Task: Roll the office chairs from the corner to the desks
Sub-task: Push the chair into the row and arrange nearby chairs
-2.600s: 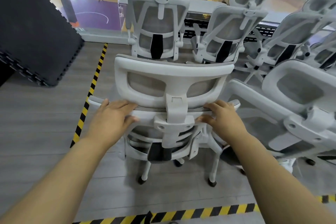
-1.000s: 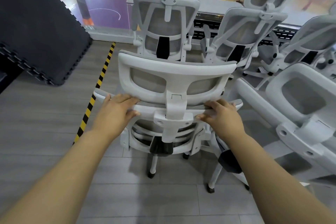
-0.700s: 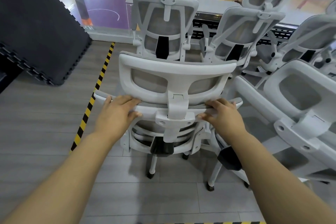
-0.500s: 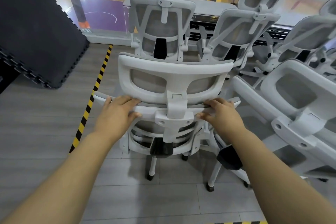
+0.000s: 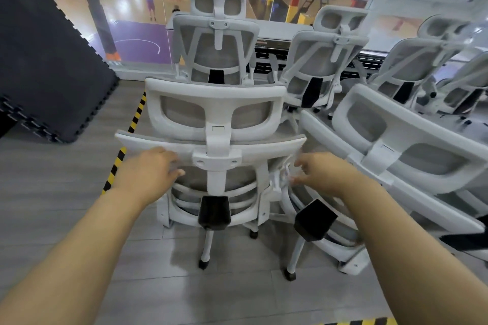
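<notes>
The white office chair (image 5: pixel 215 140) stood at centre frame. The left hand (image 5: pixel 148 173) lay loosely open against its backrest's left edge; the right hand (image 5: pixel 323 171), loosely curled and empty, hovered just beside the right edge.

Six white office chairs (image 5: pixel 215 111) and two hands (image 5: pixel 148 171)

White chair (image 5: pixel 215 111) — yellow-black floor stripe (image 5: pixel 120 155)

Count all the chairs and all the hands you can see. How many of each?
White chairs: 6, the far right one only partly visible
Hands: 2, left hand and right hand
Total: 8
</notes>
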Motion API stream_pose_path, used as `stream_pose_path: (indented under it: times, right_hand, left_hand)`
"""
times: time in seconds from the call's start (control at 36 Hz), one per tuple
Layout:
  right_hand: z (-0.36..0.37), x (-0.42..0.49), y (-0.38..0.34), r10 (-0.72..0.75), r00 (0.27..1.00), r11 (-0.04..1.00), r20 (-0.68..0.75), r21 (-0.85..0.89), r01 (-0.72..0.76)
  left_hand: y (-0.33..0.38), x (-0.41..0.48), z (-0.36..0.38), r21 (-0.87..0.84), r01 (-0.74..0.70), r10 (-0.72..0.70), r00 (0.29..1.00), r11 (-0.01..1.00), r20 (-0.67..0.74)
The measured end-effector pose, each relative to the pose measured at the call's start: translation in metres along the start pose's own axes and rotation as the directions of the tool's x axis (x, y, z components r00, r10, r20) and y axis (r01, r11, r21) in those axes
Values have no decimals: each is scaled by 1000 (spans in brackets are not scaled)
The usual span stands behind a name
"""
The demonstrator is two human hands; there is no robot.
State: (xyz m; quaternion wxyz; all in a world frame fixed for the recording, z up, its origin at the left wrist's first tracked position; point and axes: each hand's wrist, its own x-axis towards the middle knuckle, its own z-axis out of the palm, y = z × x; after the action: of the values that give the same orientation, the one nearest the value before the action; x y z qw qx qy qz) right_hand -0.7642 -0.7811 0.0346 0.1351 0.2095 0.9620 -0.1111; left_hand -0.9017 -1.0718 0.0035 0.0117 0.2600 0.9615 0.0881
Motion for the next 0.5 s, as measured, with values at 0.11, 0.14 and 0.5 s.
stream_pose_path:
  times: [0.11, 0.14, 0.5]
  right_hand:
    - [3, -33, 33, 7, 997, 998, 80, -56, -2]
    - [4, -41, 41, 1, 995, 998, 99, -56, 5]
    - [24, -118, 165, 130, 984, 991, 118, -41, -126]
  left_hand:
    - [36, -28, 6, 13, 20, -21, 999, 1000, 30]
    - [47, -34, 8, 16, 21, -21, 999, 1000, 37]
    - [189, -60, 43, 22, -174, 169, 976, 985, 134]
